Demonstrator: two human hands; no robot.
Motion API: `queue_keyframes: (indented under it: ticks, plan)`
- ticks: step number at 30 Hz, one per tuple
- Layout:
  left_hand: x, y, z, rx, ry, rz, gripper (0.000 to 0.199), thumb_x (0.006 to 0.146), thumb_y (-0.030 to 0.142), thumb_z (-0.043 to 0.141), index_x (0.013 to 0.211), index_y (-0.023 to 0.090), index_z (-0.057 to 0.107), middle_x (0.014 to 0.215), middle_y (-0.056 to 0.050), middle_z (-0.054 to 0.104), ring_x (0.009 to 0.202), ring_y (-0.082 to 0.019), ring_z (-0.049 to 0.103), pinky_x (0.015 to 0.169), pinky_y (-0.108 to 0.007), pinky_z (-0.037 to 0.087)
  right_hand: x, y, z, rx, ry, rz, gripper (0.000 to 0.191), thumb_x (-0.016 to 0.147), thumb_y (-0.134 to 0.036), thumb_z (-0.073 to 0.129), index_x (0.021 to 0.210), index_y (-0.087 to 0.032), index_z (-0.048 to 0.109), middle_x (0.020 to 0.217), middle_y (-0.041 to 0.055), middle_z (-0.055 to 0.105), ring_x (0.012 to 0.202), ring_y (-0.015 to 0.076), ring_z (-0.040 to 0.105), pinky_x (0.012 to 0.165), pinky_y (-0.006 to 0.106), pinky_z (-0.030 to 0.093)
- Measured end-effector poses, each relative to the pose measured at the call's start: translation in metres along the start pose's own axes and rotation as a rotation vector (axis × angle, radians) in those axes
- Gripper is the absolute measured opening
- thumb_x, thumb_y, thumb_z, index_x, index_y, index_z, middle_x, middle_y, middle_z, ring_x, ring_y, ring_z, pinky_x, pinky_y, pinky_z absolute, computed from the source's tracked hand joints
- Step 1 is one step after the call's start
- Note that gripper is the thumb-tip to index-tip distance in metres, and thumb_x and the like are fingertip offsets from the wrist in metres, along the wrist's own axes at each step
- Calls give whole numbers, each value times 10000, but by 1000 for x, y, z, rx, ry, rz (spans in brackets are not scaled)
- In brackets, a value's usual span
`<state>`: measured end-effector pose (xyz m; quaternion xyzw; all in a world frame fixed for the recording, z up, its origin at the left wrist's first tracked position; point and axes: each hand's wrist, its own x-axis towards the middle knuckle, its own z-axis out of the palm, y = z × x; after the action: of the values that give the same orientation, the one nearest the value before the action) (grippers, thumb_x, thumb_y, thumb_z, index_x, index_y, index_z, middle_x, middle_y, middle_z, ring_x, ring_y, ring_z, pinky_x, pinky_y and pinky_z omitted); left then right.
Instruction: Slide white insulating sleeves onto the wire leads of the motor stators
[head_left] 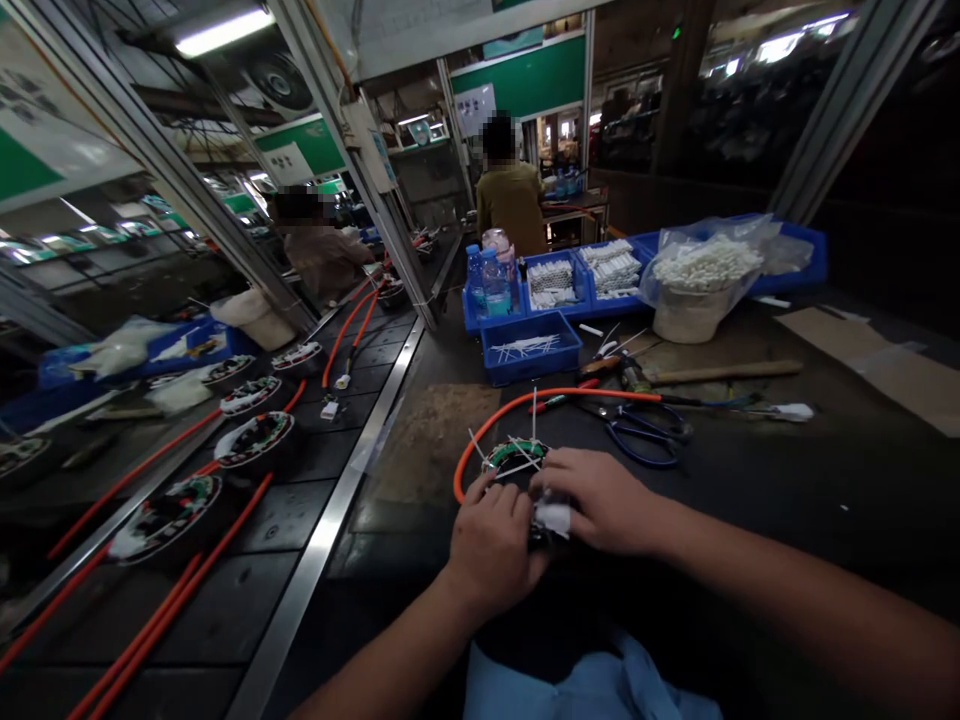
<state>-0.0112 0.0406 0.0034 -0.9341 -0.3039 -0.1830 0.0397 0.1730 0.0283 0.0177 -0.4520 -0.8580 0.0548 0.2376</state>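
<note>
A round motor stator (517, 452) with a green and white winding ring lies on the dark bench before me. White cable ties (535, 412) stick up and across it, and a thick orange cable (480, 440) curves around its far side. My left hand (491, 535) is closed over the near left rim, its fingers bent. On the right rim, my right hand (600, 495) has its fingers curled in beside a blurred white piece (553, 517). What the right fingertips pinch is hidden. The stator's near side is mostly covered by both hands.
Blue-handled scissors (645, 440) and a wooden-handled hammer (720, 371) lie behind my right hand. Beyond them are a blue tray of cable ties (531, 362), bins of white sleeves (551, 285) and a bagged bucket (686, 315). More stators (169, 515) sit along a conveyor at left; two people work farther off.
</note>
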Motion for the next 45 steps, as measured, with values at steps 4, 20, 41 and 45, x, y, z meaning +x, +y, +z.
queue_keyframes:
  ticks: [4, 20, 41, 45]
  plan:
    - [1, -1, 7, -53, 72, 9, 233, 760, 400, 571, 786, 168, 565, 732, -35, 601, 732, -197, 562, 854, -415, 397, 8, -4, 9, -175, -67, 20, 131, 816, -211, 500, 730, -178, 594, 776, 48, 570, 757, 181, 440, 630, 303, 288]
    - [9, -40, -18, -100, -154, 182, 176, 851, 294, 477, 784, 185, 597, 765, -25, 604, 861, -187, 523, 946, -413, 326, 16, 26, 22, 186, 90, 56, 235, 831, -104, 478, 618, -157, 561, 704, 2, 516, 711, 134, 439, 687, 262, 342]
    - [16, -22, -23, 30, -249, 130, 100, 829, 198, 449, 845, 181, 547, 840, -41, 563, 865, -195, 507, 941, -415, 356, -10, -3, 6, 284, 316, 230, 327, 718, -65, 513, 1028, -166, 532, 995, 72, 535, 918, 181, 480, 806, 297, 395]
    - [12, -19, -24, 30, -243, 128, 99, 799, 183, 474, 868, 179, 545, 862, -41, 555, 892, -201, 506, 976, -422, 333, -17, -33, 3, 54, 101, 289, 230, 712, -71, 502, 899, -180, 581, 949, 70, 566, 890, 193, 500, 760, 286, 393]
